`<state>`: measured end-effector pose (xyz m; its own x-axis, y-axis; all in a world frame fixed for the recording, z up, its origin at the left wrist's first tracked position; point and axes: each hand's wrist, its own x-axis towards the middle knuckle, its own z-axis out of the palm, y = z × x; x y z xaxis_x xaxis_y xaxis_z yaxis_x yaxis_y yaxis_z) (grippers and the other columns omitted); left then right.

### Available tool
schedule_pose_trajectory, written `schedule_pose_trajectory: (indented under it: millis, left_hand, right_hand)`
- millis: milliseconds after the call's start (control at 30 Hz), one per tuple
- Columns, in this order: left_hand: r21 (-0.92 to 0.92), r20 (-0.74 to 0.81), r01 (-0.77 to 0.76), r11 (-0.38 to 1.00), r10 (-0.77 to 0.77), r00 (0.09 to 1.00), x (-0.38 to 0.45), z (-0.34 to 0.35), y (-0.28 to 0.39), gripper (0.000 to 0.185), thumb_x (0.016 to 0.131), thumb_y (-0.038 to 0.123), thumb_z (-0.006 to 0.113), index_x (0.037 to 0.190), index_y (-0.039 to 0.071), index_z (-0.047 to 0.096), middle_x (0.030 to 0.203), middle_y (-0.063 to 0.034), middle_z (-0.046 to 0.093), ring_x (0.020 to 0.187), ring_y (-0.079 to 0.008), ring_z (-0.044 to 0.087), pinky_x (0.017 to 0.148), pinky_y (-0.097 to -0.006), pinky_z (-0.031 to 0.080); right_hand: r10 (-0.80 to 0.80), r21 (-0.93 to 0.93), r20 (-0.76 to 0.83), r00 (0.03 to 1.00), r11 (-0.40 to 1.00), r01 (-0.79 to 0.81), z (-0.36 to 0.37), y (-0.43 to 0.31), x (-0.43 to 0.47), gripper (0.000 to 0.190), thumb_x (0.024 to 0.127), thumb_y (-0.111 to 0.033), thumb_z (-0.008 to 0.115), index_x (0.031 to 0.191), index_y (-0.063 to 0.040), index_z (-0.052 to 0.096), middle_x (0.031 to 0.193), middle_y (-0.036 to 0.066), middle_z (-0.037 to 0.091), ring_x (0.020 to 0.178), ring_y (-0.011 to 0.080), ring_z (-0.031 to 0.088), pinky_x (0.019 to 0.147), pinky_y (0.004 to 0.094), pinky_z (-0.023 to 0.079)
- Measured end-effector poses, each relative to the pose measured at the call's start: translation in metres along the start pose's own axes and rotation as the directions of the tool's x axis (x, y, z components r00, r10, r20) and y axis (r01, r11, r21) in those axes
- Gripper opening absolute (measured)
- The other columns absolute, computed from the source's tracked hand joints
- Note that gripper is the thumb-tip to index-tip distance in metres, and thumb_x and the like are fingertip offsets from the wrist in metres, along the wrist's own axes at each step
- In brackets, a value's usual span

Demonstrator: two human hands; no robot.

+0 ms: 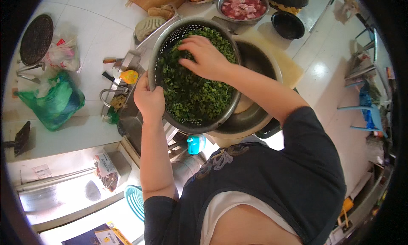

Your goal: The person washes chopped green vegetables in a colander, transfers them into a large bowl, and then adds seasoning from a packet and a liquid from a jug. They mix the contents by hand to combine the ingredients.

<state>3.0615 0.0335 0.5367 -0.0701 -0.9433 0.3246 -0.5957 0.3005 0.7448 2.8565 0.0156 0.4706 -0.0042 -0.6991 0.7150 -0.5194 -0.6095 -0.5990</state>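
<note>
Chopped leafy greens [204, 98] fill much of a perforated metal colander [234, 104]. My left hand [149, 100] grips the colander's left rim, thumb over the edge. Over the greens is my right hand [202, 55], its fingers apart and the palm turned down; whether the fingertips touch the leaves cannot be told. The colander overlaps a large metal basin [274, 66], which lies to its right and partly beneath it.
A metal sink [132, 124] with a faucet [110, 91] lies at the left. Beyond the colander stand a bowl of raw meat pieces [244, 7] and an oval black bowl [287, 25]. A green plastic bag [57, 101] hangs or lies far left.
</note>
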Motion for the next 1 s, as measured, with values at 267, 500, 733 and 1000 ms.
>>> schedule_pose_trajectory:
  millis: [267, 500, 733, 1000]
  left_hand:
    - [0.043, -0.024, -0.044, 0.998, 0.045, 0.999, 0.001, 0.001, 0.005, 0.041, 0.066, -0.008, 0.052, 0.105, -0.002, 0.062, 0.097, -0.0068, 0.064, 0.081, -0.013, 0.058, 0.076, -0.0238, 0.044]
    - [0.058, -0.027, 0.0, 0.998, 0.002, 1.0, 0.002, 0.001, 0.017, 0.028, 0.064, -0.006, 0.054, 0.091, -0.004, 0.06, 0.109, -0.0091, 0.065, 0.079, -0.0142, 0.055, 0.073, -0.0244, 0.043]
    - [0.096, -0.002, -0.169, 0.981, 0.17, 0.985, 0.003, 0.0, 0.031, 0.025, 0.064, -0.007, 0.053, 0.088, -0.005, 0.058, 0.111, -0.0085, 0.064, 0.074, -0.0123, 0.051, 0.069, -0.0224, 0.041]
    - [0.164, -0.004, -0.149, 0.975, 0.151, 0.988, -0.01, 0.009, 0.055, 0.025, 0.065, -0.013, 0.05, 0.088, -0.007, 0.057, 0.109, -0.0126, 0.063, 0.079, -0.0126, 0.053, 0.074, -0.023, 0.042]
  right_hand:
    - [0.241, -0.388, 0.579, 0.779, 0.922, 0.004, 0.028, -0.022, 0.007, 0.054, 0.079, -0.061, 0.053, 0.104, -0.015, 0.066, 0.111, 0.009, 0.057, 0.112, 0.0304, 0.048, 0.099, 0.0626, 0.028]
    - [0.473, -0.475, 0.589, 0.655, 0.859, -0.193, -0.027, 0.01, -0.056, 0.064, 0.083, -0.065, 0.044, 0.114, -0.013, 0.063, 0.117, 0.015, 0.056, 0.115, 0.0356, 0.047, 0.094, 0.0665, 0.03]
    - [0.442, -0.505, 0.714, 0.543, 0.862, -0.038, -0.064, 0.011, -0.026, 0.054, 0.088, -0.053, 0.045, 0.087, -0.004, 0.069, 0.089, 0.015, 0.066, 0.086, 0.0327, 0.063, 0.074, 0.0436, 0.051]
    - [0.172, -0.349, 0.509, 0.843, 0.937, 0.019, -0.025, 0.085, 0.042, 0.047, 0.088, -0.048, 0.051, 0.117, -0.011, 0.056, 0.107, 0.014, 0.061, 0.097, 0.0333, 0.058, 0.082, 0.0436, 0.047]
